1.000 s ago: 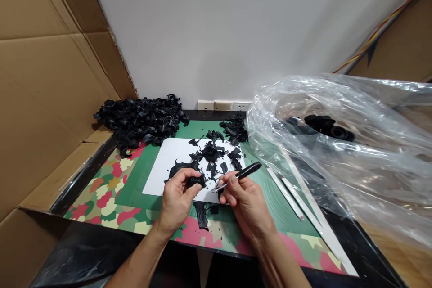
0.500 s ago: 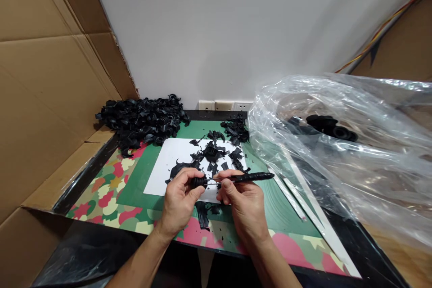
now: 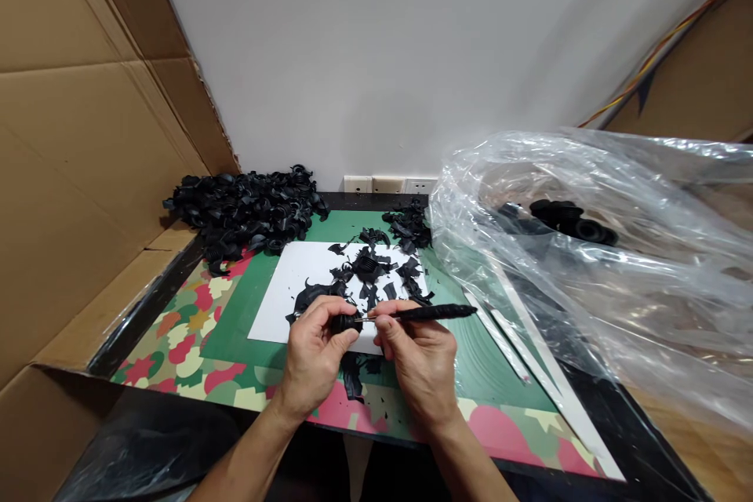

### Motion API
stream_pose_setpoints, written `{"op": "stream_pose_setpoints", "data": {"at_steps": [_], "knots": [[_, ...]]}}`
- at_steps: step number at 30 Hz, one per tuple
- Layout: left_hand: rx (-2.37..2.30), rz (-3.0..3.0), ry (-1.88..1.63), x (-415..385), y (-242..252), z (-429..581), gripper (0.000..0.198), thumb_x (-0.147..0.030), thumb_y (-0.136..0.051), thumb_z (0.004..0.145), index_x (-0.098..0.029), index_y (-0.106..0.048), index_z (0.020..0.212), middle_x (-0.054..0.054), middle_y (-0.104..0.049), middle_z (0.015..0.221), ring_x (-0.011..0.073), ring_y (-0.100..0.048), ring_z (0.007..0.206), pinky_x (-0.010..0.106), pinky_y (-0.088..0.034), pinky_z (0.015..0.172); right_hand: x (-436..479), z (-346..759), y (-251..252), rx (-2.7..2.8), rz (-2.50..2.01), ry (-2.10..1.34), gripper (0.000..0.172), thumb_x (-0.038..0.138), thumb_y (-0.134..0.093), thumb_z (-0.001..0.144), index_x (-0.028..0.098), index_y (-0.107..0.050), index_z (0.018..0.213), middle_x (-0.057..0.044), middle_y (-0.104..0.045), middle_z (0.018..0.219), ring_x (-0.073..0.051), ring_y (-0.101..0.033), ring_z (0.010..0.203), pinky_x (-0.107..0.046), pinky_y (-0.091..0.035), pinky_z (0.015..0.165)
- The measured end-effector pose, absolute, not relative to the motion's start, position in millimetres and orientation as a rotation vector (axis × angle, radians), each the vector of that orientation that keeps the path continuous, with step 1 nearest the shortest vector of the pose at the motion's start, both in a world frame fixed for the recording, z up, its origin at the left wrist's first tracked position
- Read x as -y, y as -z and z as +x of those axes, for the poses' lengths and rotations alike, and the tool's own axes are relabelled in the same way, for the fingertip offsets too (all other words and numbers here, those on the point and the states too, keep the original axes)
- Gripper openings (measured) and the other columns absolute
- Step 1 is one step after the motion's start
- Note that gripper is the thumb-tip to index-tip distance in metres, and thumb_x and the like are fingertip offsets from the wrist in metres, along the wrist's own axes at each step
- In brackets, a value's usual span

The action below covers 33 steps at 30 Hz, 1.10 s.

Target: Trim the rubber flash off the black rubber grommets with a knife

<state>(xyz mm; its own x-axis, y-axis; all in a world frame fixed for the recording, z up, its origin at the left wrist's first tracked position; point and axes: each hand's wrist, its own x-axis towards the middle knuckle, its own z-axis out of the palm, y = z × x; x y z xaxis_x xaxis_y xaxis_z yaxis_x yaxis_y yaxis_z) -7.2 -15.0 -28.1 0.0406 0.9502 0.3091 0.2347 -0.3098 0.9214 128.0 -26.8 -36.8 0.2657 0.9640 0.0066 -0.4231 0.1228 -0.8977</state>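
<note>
Pinched in my left hand (image 3: 314, 345) is a small round black ribbed part (image 3: 346, 321). My right hand (image 3: 419, 353) grips a slim tool with a black wrapped handle (image 3: 441, 312), which points out to the right. The tool's thin metal tip (image 3: 368, 319) reaches the right side of the black part. Torn black scraps (image 3: 365, 265) lie on a white sheet (image 3: 271, 306) beyond my hands, and more black pieces (image 3: 353, 376) lie just below them on the mat.
A large heap of black scraps (image 3: 247, 208) sits at the back left, beside cardboard (image 3: 88, 133). A smaller pile (image 3: 409, 225) is near the sockets (image 3: 388, 185). On the right, a clear plastic bag (image 3: 588, 274) holds black parts, with white strips (image 3: 529, 361) near it.
The tool's tip now meets the black part, and my right hand has shifted slightly left. The black part appears turned in my left hand.
</note>
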Motion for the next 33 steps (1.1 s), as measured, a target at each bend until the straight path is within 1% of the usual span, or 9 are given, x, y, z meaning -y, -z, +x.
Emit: {"op": "stream_pose_setpoints", "data": {"at_steps": [3, 6, 12, 16, 19, 22, 26, 28, 33], "knots": [[-1.23, 1.662, -1.37, 13, 28, -8, 0.016, -0.013, -0.066, 0.07, -0.019, -0.071, 0.084, 0.006, -0.067, 0.088, 0.0197, -0.063, 0.084, 0.028, -0.051, 0.072, 29, 129, 36, 0.678, -0.843, -1.404, 0.035, 0.048, -0.08, 0.065, 0.016, -0.066, 0.066, 0.003, -0.058, 0.053, -0.005, -0.039, 0.035, -0.022, -0.041, 0.039], [-1.24, 1.624, -1.378, 11, 29, -11, 0.017, -0.013, -0.066, 0.069, -0.019, -0.071, 0.084, 0.005, -0.067, 0.088, 0.019, -0.064, 0.084, 0.028, -0.052, 0.071, 33, 132, 37, 0.698, -0.795, -1.614, 0.036, 0.047, -0.081, 0.064, 0.015, -0.064, 0.067, 0.0, -0.063, 0.061, -0.006, -0.044, 0.037, -0.021, -0.039, 0.038], [-1.223, 1.556, -1.359, 12, 30, -12, 0.015, -0.015, -0.068, 0.069, -0.018, -0.071, 0.084, 0.005, -0.066, 0.088, 0.0184, -0.063, 0.083, 0.027, -0.052, 0.071, 35, 139, 39, 0.752, -0.816, -1.446, 0.03, 0.045, -0.074, 0.075, 0.016, -0.066, 0.075, 0.002, -0.06, 0.065, -0.005, -0.041, 0.042, -0.023, -0.046, 0.047], [-1.201, 1.513, -1.362, 13, 28, -11, 0.017, -0.016, -0.069, 0.068, -0.018, -0.071, 0.085, 0.005, -0.066, 0.089, 0.0191, -0.063, 0.085, 0.027, -0.052, 0.072, 33, 139, 34, 0.755, -0.815, -1.458, 0.032, 0.047, -0.073, 0.075, 0.017, -0.062, 0.072, 0.001, -0.06, 0.07, -0.005, -0.043, 0.043, -0.023, -0.046, 0.045], [-1.19, 1.463, -1.358, 13, 27, -11, 0.019, -0.017, -0.071, 0.067, -0.017, -0.072, 0.086, 0.006, -0.067, 0.091, 0.0187, -0.063, 0.084, 0.027, -0.052, 0.071, 34, 137, 32, 0.735, -0.913, -1.483, 0.035, 0.049, -0.073, 0.073, 0.018, -0.057, 0.071, 0.005, -0.053, 0.063, -0.005, -0.039, 0.039, -0.021, -0.042, 0.039], [-1.184, 1.437, -1.344, 14, 27, -9, 0.02, -0.018, -0.073, 0.067, -0.017, -0.073, 0.087, 0.006, -0.067, 0.092, 0.0186, -0.064, 0.083, 0.026, -0.053, 0.07, 33, 134, 32, 0.847, -1.068, -1.453, 0.037, 0.053, -0.07, 0.074, 0.018, -0.06, 0.077, 0.008, -0.045, 0.053, -0.006, -0.038, 0.037, -0.019, -0.034, 0.034], [-1.168, 1.42, -1.319, 15, 26, -8, 0.022, -0.02, -0.076, 0.066, -0.018, -0.074, 0.088, 0.006, -0.069, 0.093, 0.019, -0.065, 0.082, 0.026, -0.053, 0.069, 30, 127, 35, 0.999, -1.099, -1.362, 0.038, 0.054, -0.068, 0.074, 0.016, -0.063, 0.078, 0.006, -0.049, 0.053, -0.006, -0.038, 0.038, -0.02, -0.029, 0.033], [-1.166, 1.383, -1.295, 15, 25, -9, 0.025, -0.019, -0.078, 0.063, -0.017, -0.075, 0.088, 0.005, -0.069, 0.089, 0.0168, -0.063, 0.074, 0.025, -0.052, 0.063, 28, 124, 36, 0.987, -1.092, -1.342, 0.036, 0.051, -0.068, 0.074, 0.016, -0.061, 0.074, 0.007, -0.048, 0.053, -0.006, -0.038, 0.038, -0.019, -0.029, 0.034], [-1.156, 1.2, -1.216, 15, 27, -11, 0.034, -0.021, -0.083, 0.058, -0.016, -0.077, 0.091, 0.001, -0.066, 0.065, 0.0101, -0.053, 0.053, 0.021, -0.045, 0.048, 27, 124, 39, 0.884, -1.115, -1.38, 0.035, 0.05, -0.067, 0.072, 0.017, -0.058, 0.075, 0.007, -0.048, 0.052, -0.006, -0.039, 0.035, -0.018, -0.031, 0.035]]}}
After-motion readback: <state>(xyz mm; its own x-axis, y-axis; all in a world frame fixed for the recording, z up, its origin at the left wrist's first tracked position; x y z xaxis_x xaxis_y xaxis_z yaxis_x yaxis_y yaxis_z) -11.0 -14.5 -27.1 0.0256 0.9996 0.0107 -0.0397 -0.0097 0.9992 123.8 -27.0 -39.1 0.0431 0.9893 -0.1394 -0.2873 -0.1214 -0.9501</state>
